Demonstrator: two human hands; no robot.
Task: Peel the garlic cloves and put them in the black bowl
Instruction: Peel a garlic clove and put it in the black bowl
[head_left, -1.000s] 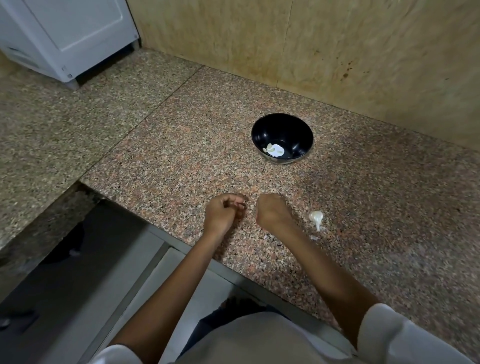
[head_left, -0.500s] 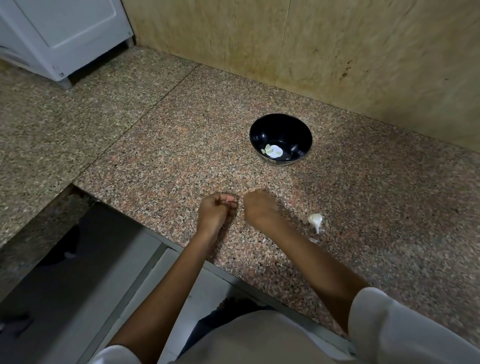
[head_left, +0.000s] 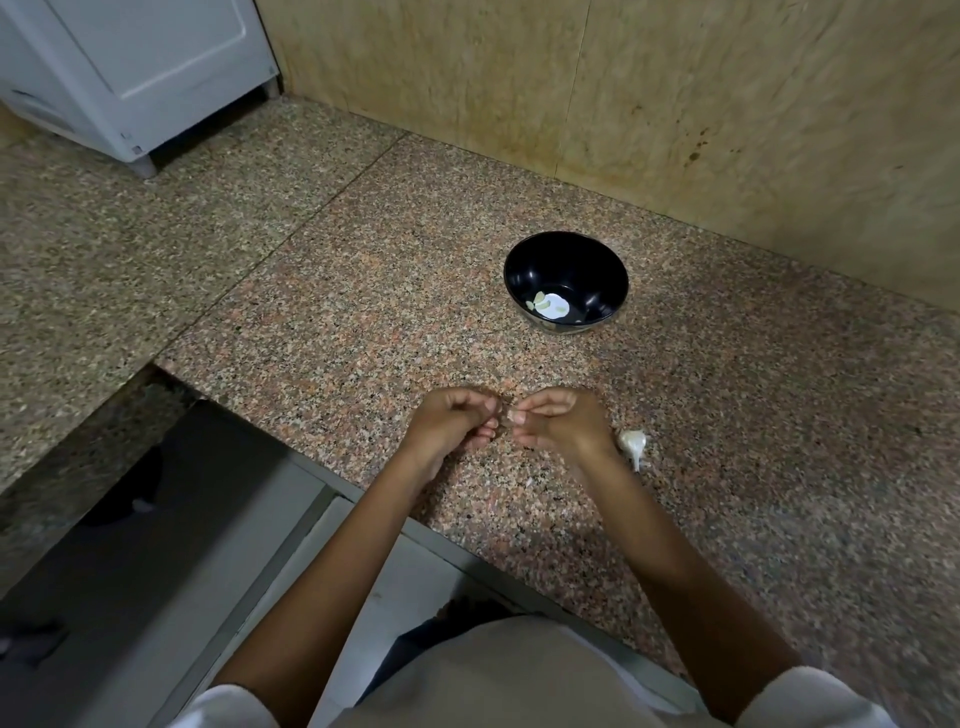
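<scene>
Together, curled left hand (head_left: 451, 422) and right hand (head_left: 563, 423) pinch a garlic clove (head_left: 511, 415) (barely visible).

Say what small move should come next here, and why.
Probably pull the skin off the clove: the left hand and right hand both pinch it between them over the counter, and it is too small to tell if it is bare. The bowl, holding peeled cloves, can wait.
</scene>
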